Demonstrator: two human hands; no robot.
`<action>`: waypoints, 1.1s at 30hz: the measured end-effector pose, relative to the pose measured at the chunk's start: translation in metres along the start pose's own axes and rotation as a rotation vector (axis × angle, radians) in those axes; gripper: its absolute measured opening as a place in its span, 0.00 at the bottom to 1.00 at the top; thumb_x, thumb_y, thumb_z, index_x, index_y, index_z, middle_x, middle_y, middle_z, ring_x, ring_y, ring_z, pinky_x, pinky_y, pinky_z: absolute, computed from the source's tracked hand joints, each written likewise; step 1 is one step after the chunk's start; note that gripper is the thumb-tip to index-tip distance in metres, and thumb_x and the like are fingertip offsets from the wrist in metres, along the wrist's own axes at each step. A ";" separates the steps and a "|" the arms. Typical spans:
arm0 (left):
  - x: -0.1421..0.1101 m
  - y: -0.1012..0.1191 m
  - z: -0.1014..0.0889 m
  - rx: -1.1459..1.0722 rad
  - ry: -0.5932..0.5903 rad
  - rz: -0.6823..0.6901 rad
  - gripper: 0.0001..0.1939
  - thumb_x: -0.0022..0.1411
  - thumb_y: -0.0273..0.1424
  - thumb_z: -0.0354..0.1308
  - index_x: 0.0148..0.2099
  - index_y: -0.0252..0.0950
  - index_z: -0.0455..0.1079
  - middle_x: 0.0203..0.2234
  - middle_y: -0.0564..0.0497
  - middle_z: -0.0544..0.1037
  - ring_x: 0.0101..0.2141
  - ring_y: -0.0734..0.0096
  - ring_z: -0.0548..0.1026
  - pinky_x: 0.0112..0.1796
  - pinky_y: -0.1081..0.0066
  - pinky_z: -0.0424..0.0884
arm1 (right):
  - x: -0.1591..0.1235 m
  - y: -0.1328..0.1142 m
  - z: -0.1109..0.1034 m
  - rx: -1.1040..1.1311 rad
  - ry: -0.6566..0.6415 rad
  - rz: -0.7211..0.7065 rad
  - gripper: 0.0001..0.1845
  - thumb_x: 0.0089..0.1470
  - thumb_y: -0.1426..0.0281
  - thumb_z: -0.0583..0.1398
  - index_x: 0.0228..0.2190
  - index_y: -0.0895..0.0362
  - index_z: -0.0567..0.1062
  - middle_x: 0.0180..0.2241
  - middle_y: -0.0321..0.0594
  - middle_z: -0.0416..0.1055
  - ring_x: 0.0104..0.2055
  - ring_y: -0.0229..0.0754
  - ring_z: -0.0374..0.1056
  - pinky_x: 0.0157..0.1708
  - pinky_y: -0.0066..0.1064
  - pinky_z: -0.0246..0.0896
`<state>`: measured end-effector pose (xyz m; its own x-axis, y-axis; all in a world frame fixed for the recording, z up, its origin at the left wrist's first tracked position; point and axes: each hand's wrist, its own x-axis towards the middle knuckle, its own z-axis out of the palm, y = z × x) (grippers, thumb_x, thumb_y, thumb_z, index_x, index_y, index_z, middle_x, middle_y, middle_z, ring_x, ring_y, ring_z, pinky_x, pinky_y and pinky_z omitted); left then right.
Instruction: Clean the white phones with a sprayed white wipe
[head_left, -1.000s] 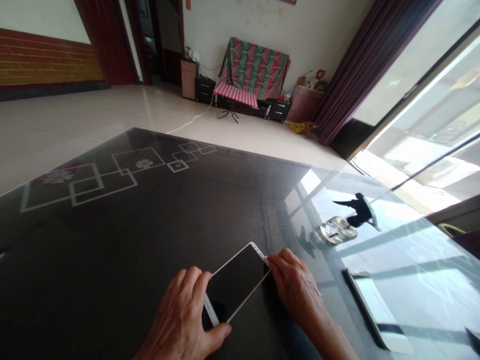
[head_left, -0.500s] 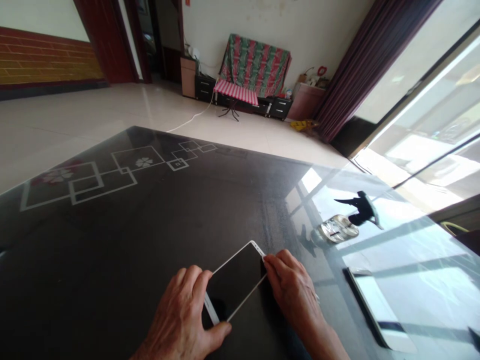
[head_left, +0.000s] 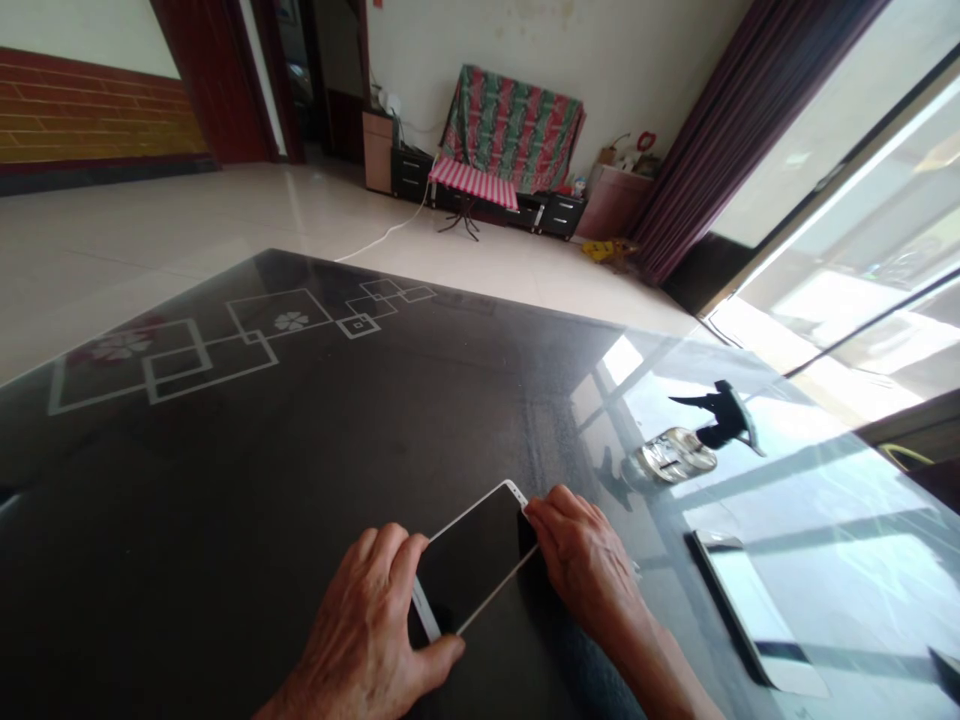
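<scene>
A white-framed phone (head_left: 472,560) with a dark screen lies face up on the black glass table (head_left: 300,450), near its front edge. My left hand (head_left: 371,635) grips the phone's near left end, thumb below and fingers curled along its side. My right hand (head_left: 589,570) is closed in a pinch at the phone's far right corner; what the fingertips hold, if anything, is too small to make out.
To the right on the table lie a flat rectangular sheet (head_left: 750,610), a small shiny packet (head_left: 675,455) and a black pointed object (head_left: 720,415). White square patterns (head_left: 210,350) mark the far left of the table. A covered sofa (head_left: 506,140) stands by the far wall.
My right fingertips have crept slightly left along the phone's far corner. My left hand and the phone have hardly moved.
</scene>
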<state>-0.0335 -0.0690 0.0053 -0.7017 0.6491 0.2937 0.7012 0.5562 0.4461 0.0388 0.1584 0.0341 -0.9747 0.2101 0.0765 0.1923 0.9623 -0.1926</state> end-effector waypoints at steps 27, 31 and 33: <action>0.006 0.006 -0.009 -0.034 -0.080 -0.070 0.21 0.41 0.33 0.65 0.41 0.36 0.66 0.36 0.47 0.69 0.39 0.57 0.67 0.41 0.59 0.68 | -0.002 -0.011 -0.005 -0.066 -0.006 0.108 0.15 0.63 0.71 0.49 0.27 0.56 0.70 0.29 0.36 0.62 0.27 0.35 0.60 0.28 0.27 0.49; 0.007 0.007 -0.010 -0.033 -0.078 -0.080 0.20 0.42 0.32 0.64 0.39 0.36 0.66 0.36 0.47 0.69 0.38 0.57 0.67 0.41 0.58 0.68 | -0.007 -0.014 0.002 -0.048 0.067 0.163 0.16 0.64 0.69 0.48 0.27 0.55 0.70 0.28 0.36 0.62 0.26 0.35 0.61 0.27 0.27 0.49; 0.007 0.007 -0.010 -0.033 -0.075 -0.080 0.20 0.42 0.33 0.64 0.39 0.36 0.66 0.35 0.47 0.69 0.38 0.57 0.67 0.41 0.58 0.68 | -0.009 -0.016 0.004 -0.035 0.090 0.192 0.16 0.64 0.68 0.48 0.27 0.55 0.70 0.28 0.36 0.62 0.25 0.35 0.61 0.26 0.27 0.49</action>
<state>-0.0344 -0.0659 0.0195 -0.7429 0.6411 0.1923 0.6380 0.5914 0.4932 0.0444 0.1404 0.0330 -0.9061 0.4028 0.1292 0.3784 0.9083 -0.1781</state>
